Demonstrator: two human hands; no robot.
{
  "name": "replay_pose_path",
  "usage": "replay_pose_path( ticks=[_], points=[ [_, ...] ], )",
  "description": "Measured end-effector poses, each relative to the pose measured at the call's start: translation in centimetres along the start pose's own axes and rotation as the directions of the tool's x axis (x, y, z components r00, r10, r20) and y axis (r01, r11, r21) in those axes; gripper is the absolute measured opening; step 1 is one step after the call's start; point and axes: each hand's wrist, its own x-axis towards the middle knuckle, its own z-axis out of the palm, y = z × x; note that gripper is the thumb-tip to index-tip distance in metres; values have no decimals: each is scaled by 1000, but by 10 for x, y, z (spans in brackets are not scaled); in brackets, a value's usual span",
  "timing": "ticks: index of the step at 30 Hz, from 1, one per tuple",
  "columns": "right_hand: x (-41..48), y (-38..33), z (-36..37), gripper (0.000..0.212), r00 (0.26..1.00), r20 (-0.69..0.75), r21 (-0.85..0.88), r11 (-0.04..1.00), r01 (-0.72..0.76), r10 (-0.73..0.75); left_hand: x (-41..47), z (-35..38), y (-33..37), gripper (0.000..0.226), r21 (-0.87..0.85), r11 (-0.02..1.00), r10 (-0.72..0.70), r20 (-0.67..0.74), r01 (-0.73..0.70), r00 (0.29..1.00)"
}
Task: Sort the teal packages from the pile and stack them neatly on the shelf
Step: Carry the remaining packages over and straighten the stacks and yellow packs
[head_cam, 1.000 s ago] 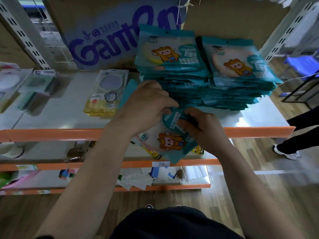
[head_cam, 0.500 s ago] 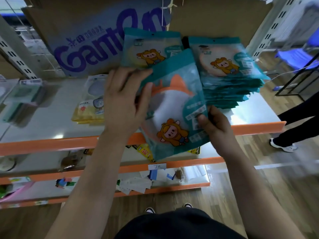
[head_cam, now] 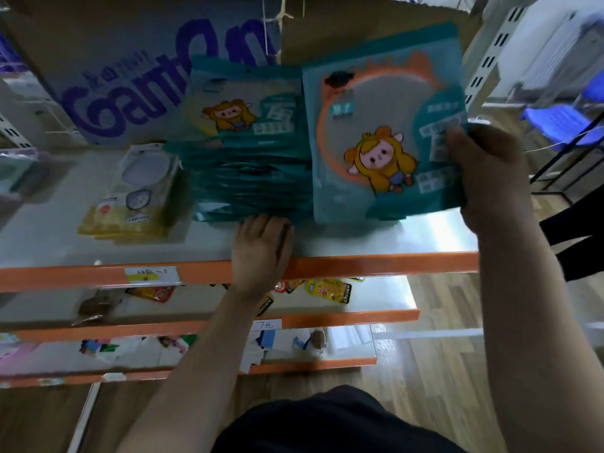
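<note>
A teal package with a cartoon figure and an orange ring hangs in the air over the right side of the top shelf. My right hand grips it by its right edge. It hides the right-hand stack behind it. To its left stands a tall stack of teal packages. My left hand rests on the shelf's front edge at the foot of that stack, its fingers touching the lowest packages.
A yellow and white package lies left of the stack. A cardboard box with purple lettering stands behind. Lower orange-edged shelves carry small packets and cards. A blue chair and a person's dark legs are at the right.
My left hand has let go of the package and dropped to the shelf's edge by the left stack. My right hand alone has carried the package up and to the right.
</note>
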Motion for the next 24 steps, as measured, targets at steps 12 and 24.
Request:
replay_pose_path(
  ticks=[12,24],
  points=[
    [77,21,14,43,994,-111,-300,953,-45,12,-3,16,5,28,145,983,-117,19,113,993],
    [71,25,16,24,986,-30,-703,704,96,-164,-8,24,-2,32,159,975,-157,9,153,988]
  ],
)
